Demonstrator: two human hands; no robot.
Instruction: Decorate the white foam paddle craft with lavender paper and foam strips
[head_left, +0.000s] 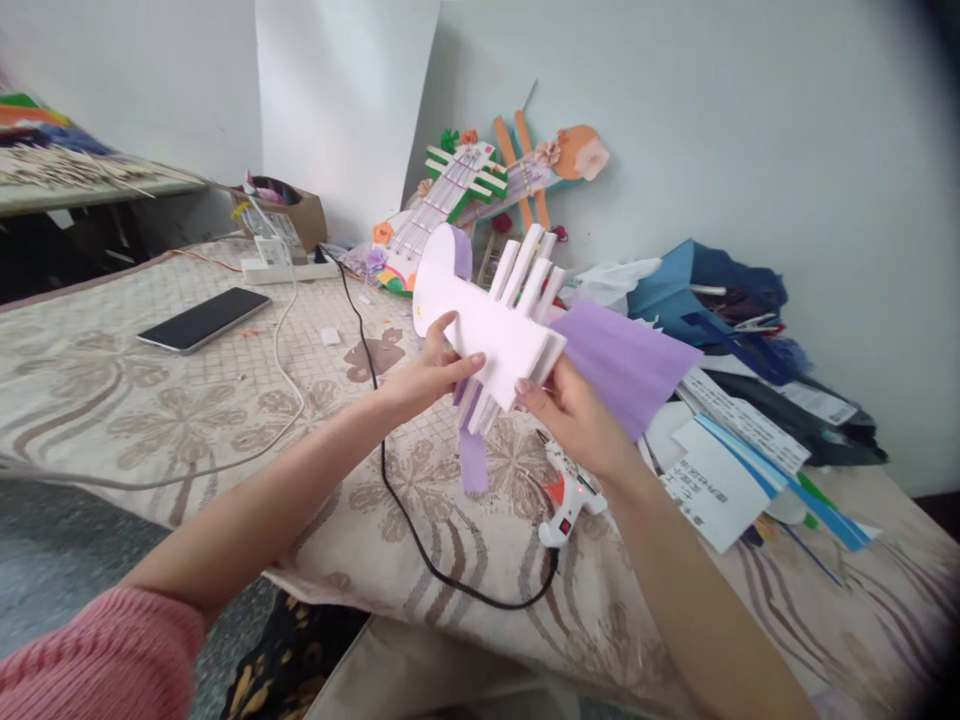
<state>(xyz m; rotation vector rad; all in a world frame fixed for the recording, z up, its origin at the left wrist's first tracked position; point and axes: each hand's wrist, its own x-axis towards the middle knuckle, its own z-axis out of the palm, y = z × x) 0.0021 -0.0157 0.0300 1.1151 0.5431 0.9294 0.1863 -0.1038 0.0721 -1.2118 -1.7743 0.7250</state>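
Observation:
A white and purple paper craft (pixel 480 335), shaped like the head of a stringed instrument with rolled white paper sticks poking out on both sides, is held up above the table. My left hand (pixel 435 375) grips its lower left edge, thumb lying on the white face. At its right end my right hand (pixel 566 410) pinches the corner, thumb in front and the other fingers hidden behind. Just below lies a white hot glue gun (pixel 566 510) with a lit red light. A purple paper strip (pixel 473 462) shows under the craft, and a larger purple paper sheet (pixel 626 360) lies behind my right hand.
The glue gun's black cable (pixel 420 555) loops across the patterned tablecloth (pixel 300 430). A phone (pixel 204 320) and a white power strip (pixel 292 268) lie left. Paper instruments (pixel 457 195) lean on the wall. A blue bag (pixel 694 290) and printed papers (pixel 720 490) are heaped at right.

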